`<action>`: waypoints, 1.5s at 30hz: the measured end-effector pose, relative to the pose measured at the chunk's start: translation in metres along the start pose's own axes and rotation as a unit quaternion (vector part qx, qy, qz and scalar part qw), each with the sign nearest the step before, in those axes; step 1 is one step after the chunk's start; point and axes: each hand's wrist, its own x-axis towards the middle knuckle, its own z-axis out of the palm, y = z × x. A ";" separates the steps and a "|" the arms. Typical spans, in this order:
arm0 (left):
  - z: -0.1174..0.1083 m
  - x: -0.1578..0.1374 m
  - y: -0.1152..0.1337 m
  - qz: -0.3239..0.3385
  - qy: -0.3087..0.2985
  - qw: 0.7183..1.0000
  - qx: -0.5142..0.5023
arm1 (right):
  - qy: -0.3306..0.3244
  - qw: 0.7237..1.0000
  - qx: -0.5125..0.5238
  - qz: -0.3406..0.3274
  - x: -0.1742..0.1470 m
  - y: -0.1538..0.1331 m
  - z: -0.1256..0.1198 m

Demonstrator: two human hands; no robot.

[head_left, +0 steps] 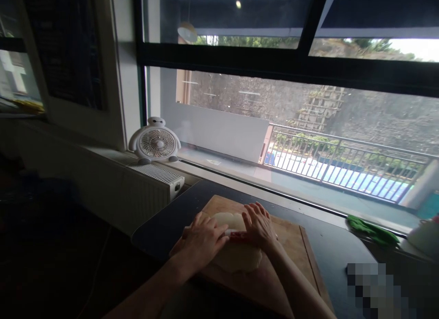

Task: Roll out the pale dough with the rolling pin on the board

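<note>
Rolling out pale dough (240, 259) seems the step in hand: the left hand (204, 239) and right hand (260, 225), fingers outstretched rather than clenched, press over a red-and-white roller (237, 236) across it, on the wooden board (291, 246); the next push probably needs even pressure

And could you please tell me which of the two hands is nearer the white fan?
The left hand is nearer the white fan; the right hand is farther off, toward the green item.

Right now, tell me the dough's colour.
The dough is pale cream, seen in the head view.
</note>
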 end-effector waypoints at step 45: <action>0.032 0.018 -0.023 0.016 0.039 0.999 -0.031 | -0.062 0.994 -0.084 0.018 -0.095 -0.028 -0.015</action>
